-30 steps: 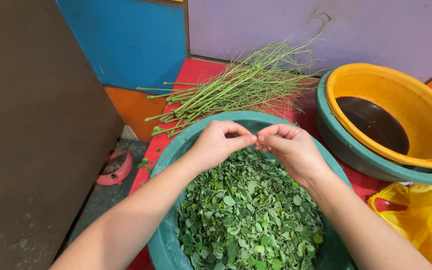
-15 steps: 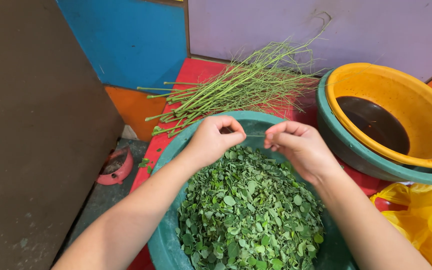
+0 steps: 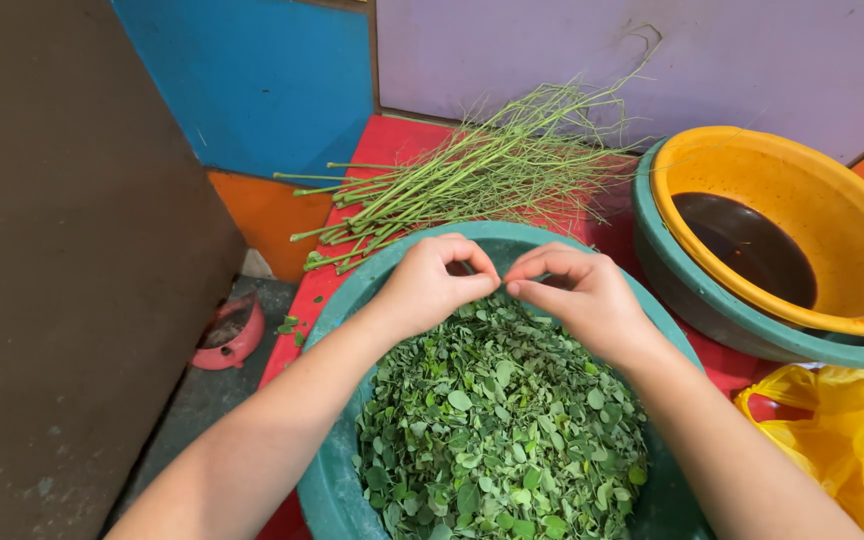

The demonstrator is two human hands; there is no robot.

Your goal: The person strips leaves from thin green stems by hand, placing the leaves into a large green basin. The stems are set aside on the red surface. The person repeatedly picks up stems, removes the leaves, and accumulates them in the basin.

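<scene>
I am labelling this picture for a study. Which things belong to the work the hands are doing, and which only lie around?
Part of the work:
- left hand and right hand, fingertips pinched together above the leaves
- green basin full of small green leaves
- pile of bare green stems behind it

Only lying about:
- yellow bowl holding dark liquid, nested in a second green basin
- yellow plastic bag
- small pink dish on the floor

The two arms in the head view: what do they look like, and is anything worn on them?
Both arms are bare along all that shows: no sleeve reaches into the picture. The left hand and the right hand wear no gloves. I see no ring, watch or bracelet on the wrists or fingers that show. The fingernails that show look short and unpainted.
</scene>
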